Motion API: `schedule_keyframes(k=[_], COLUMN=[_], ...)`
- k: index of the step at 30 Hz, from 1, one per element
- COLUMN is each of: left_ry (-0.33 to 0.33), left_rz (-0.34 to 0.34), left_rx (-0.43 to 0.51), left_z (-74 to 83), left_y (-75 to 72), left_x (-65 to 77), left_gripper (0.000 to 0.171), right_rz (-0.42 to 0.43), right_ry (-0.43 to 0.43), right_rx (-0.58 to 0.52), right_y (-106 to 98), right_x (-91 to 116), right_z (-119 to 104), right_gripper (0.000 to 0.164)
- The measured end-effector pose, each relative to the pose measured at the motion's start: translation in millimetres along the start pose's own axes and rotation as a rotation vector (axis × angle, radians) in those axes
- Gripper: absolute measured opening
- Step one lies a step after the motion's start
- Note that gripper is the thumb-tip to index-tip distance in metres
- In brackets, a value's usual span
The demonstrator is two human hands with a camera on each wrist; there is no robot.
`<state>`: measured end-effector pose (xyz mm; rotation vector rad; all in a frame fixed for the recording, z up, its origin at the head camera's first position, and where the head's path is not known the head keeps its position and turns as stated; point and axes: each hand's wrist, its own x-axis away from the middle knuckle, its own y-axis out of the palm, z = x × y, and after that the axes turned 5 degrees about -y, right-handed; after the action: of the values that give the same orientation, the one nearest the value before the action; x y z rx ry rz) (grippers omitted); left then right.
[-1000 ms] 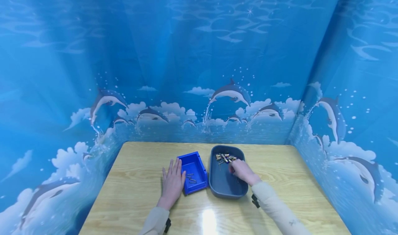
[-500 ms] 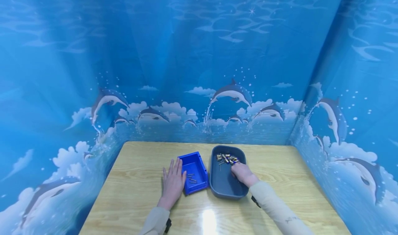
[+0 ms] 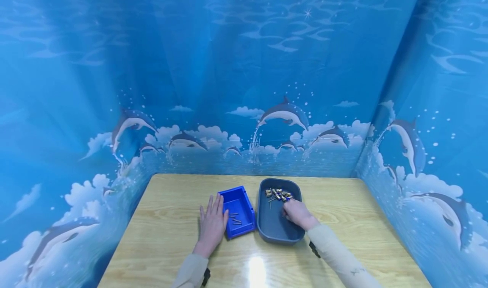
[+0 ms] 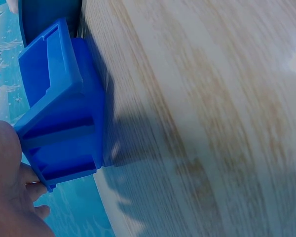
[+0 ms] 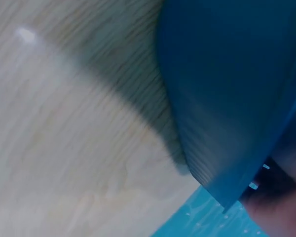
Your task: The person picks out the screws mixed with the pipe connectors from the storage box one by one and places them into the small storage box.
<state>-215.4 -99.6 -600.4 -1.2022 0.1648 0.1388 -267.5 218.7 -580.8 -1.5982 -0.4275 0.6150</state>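
My left hand (image 3: 212,226) lies with its fingers extended along the left side of a small blue plastic bin (image 3: 249,231), its thumb and fingertips at the rim. In the left wrist view the fingers touch the outer side of the blue bin (image 4: 64,143). Several thin metal pins or screws (image 3: 237,222) lie on its floor. My right hand (image 3: 299,214) reaches down inside a dark grey-blue tub (image 3: 274,237), fingers bent and pointing at a pile of brass and silver metal pieces (image 3: 277,194). The fingertips are hidden, and I cannot tell if they hold a piece.
Both containers stand side by side on a light wood-grain table (image 3: 171,203). A glare spot (image 3: 256,271) shines near the front edge. Behind and at both sides hangs a blue dolphin-print curtain (image 3: 244,89).
The right hand has shifted slightly right inside the tub, uncovering more of the metal pile, then stays nearly still. My left hand has not moved.
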Motion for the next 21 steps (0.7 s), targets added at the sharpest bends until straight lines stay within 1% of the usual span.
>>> schedule_keyframes(k=[3, 6, 8, 11, 15, 17, 21], left_ry=[-0.008, -0.01, -0.012, -0.014, -0.013, -0.011, -0.008], left_rz=[-0.015, -0.016, -0.017, -0.018, -0.014, -0.011, -0.005], left_rx=[-0.004, -0.002, -0.001, 0.0, 0.001, 0.005, 0.014], left_z=[0.8, 0.8, 1.0, 0.8, 0.4, 0.3, 0.0], left_y=[-0.2, 0.5, 0.8, 1.2, 1.8, 2.0, 2.5], left_x=[-0.2, -0.2, -0.2, -0.3, -0.5, -0.5, -0.5], left_gripper=[0.061, 0.061, 0.061, 0.061, 0.06, 0.06, 0.06], right_rz=[0.053, 0.103, 0.118, 0.118, 0.115, 0.114, 0.123], right_ry=[0.047, 0.116, 0.17, 0.247, 0.324, 0.36, 0.392], right_rx=[-0.119, -0.293, -0.397, -0.502, -0.596, -0.664, -0.841], right_y=[5.1, 6.5, 6.5, 5.8, 5.6, 5.5, 6.3], right_x=[-1.5, -3.2, -4.2, -4.5, -5.0, -5.3, -5.3], right_z=[3.4, 5.2, 5.5, 5.3, 4.8, 4.5, 4.6], right_gripper=[0.019, 0.018, 0.016, 0.013, 0.012, 0.012, 0.018])
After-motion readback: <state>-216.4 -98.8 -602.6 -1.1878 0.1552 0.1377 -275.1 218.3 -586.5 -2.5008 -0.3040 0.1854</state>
